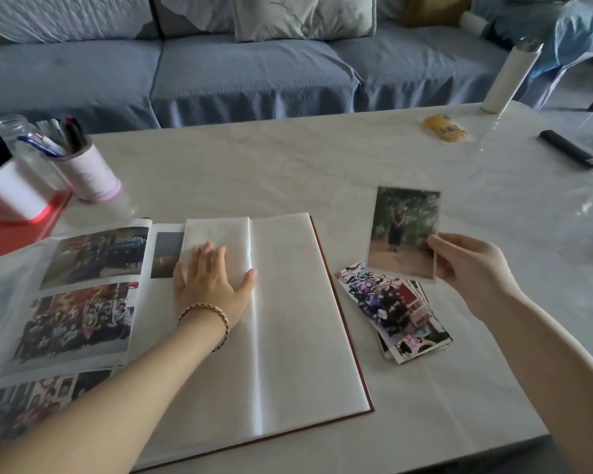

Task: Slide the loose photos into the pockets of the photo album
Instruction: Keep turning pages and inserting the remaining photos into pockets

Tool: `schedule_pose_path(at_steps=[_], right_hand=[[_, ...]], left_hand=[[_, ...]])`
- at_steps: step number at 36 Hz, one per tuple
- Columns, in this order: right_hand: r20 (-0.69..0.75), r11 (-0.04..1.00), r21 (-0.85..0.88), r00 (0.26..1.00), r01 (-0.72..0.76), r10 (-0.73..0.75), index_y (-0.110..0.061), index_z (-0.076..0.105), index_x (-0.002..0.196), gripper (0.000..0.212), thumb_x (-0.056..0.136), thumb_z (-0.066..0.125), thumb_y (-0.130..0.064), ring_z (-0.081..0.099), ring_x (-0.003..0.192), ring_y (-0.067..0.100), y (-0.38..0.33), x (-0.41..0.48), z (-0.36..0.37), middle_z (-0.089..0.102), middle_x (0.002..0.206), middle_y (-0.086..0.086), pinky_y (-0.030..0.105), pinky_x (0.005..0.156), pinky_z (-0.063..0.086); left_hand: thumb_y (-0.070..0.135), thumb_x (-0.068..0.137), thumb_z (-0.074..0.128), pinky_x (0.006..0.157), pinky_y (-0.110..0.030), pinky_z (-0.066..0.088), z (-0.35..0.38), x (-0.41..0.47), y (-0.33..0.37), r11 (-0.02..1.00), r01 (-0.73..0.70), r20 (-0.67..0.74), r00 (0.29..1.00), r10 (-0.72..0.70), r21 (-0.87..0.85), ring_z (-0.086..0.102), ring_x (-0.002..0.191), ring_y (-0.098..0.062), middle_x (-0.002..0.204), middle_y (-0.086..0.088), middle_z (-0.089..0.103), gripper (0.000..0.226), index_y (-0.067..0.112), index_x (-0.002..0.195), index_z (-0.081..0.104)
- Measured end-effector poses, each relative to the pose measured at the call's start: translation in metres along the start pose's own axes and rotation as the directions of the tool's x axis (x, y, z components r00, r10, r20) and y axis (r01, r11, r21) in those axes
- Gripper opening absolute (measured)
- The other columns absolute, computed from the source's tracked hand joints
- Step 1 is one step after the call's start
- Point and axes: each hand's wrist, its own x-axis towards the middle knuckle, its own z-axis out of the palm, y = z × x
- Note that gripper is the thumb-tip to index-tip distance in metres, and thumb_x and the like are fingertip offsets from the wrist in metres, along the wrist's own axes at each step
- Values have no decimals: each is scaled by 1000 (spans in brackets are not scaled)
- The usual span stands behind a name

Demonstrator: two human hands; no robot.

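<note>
The photo album (298,336) lies open on the table, its left page filled with group photos and its right page blank white. My left hand (210,280) rests flat with straight fingers on a white sheet near the album's middle fold. My right hand (469,265) pinches the lower right corner of a single photo (403,230) of a standing figure outdoors, held just right of the album. Below it, a pile of loose photos (394,313) lies on the table next to the album's right edge.
Two white pen holders (86,169) and a glass jar (9,126) stand at the left on a red tray (0,234). A white bottle (510,77), a yellow packet (444,128) and a black remote (570,148) sit far right. A blue sofa (240,73) runs behind.
</note>
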Motion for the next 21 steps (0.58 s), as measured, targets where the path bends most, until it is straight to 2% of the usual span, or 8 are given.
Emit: schedule_pose_path(at_steps=[2,3,6,11,13,15,19,21], right_hand=[[6,998,67,1000,-10,9,-13,65,82,6,87,63,-12,58,69,14,-5,-2,15,64,80,7,23,72,56],[16,997,75,1000,-6,5,-13,65,81,7,87,63,-12,59,67,14,-7,-3,23,65,80,7,24,71,56],[66,999,43,997,24,-27,-10,65,90,4,88,63,-14,59,54,8,-9,-6,52,66,77,5,16,54,55],[110,994,-17,988,110,-107,-7,60,101,12,89,61,-11,62,45,4,-6,-10,101,67,79,3,18,43,50],[124,990,-46,984,134,-128,-7,59,103,14,90,61,-11,64,49,8,-4,-11,117,69,82,3,25,46,54],[134,982,-80,978,170,-159,-8,59,101,12,90,61,-11,64,49,9,-2,-13,130,69,81,2,23,44,52],[164,965,-132,965,227,-205,-12,58,90,4,89,62,-11,64,47,8,6,-16,151,68,61,-10,38,58,58],[169,959,-148,961,243,-218,-17,55,83,10,89,61,-11,63,46,8,10,-16,157,65,54,-16,39,60,57]], left_hand=[[55,92,31,116,-38,-4,-1,0,-2,1000,-1,-8,1000,1,4,-4,144,-11,157,3,8,64,22,146,20],[54,93,30,116,-37,-5,-1,0,-3,1000,-1,-10,1000,1,-2,-4,144,-11,157,3,7,63,22,146,20],[51,94,26,116,-34,-8,3,-2,-7,998,-10,-31,999,9,-61,-5,144,-10,158,5,7,61,21,147,22],[56,77,18,114,-30,-7,6,-4,-10,990,-20,-119,993,4,-137,6,144,-8,155,5,22,76,19,141,35],[62,71,10,113,-28,-8,6,-5,-11,987,-25,-128,992,4,-160,7,144,-7,154,6,23,86,19,140,38],[64,65,4,113,-27,-9,7,-5,-11,983,-25,-132,991,1,-180,7,143,-7,154,7,24,94,19,139,40],[62,64,2,112,-25,-9,7,-4,-12,981,-24,-139,990,-3,-192,7,143,-5,154,6,25,94,19,138,41],[61,64,3,111,-24,-10,8,-4,-13,979,-29,-147,989,-1,-202,8,143,-5,153,6,25,93,19,137,42]])
